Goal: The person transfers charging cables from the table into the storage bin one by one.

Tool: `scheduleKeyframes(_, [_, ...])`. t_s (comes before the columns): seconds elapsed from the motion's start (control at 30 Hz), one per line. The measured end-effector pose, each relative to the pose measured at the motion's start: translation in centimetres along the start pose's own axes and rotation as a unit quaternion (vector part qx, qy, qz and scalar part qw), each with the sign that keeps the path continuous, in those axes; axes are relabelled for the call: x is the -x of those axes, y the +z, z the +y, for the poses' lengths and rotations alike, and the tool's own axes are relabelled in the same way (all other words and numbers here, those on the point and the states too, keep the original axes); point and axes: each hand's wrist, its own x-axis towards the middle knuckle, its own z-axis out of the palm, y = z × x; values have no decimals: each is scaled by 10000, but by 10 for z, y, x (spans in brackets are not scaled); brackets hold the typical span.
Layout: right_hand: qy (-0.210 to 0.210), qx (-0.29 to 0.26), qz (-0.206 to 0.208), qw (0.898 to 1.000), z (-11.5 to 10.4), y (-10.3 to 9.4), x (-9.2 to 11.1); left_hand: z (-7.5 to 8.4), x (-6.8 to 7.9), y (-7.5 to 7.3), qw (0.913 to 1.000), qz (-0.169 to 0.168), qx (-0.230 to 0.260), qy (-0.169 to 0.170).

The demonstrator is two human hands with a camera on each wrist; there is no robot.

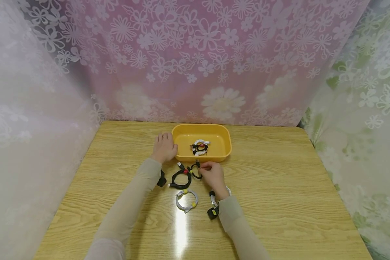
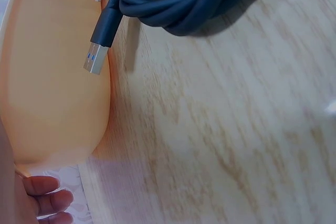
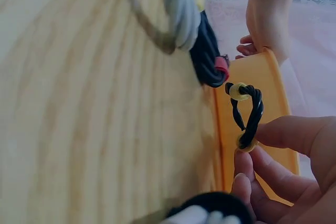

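My right hand pinches a small coiled black cable with yellow ties between thumb and fingertips, just in front of the yellow plastic bin. At the bin's left end, my left hand holds the rim, its thumb at the edge; the left wrist view shows only some fingertips. Inside the bin lie a white coiled cable and a small black cable with a red tie. A larger black USB cable with a red tie lies coiled on the table, left of the pinched one.
Nearer the front lies a grey coiled cable with yellow ties. A white cable with a black tie sits partly hidden under my right wrist. The wooden table meets a flowered curtain behind the bin.
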Motion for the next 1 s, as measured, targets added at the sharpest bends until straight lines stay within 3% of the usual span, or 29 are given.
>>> scheduleKeyframes(0.5, [-75,-172,-204,9996,-17,-12,7,-1,-1,1,10000,-33,29,-3])
scheduleKeyframes(1.0, [-566,-305,-210,9977,-37,-25,15,-1,-1,0,9999,-19,110,39])
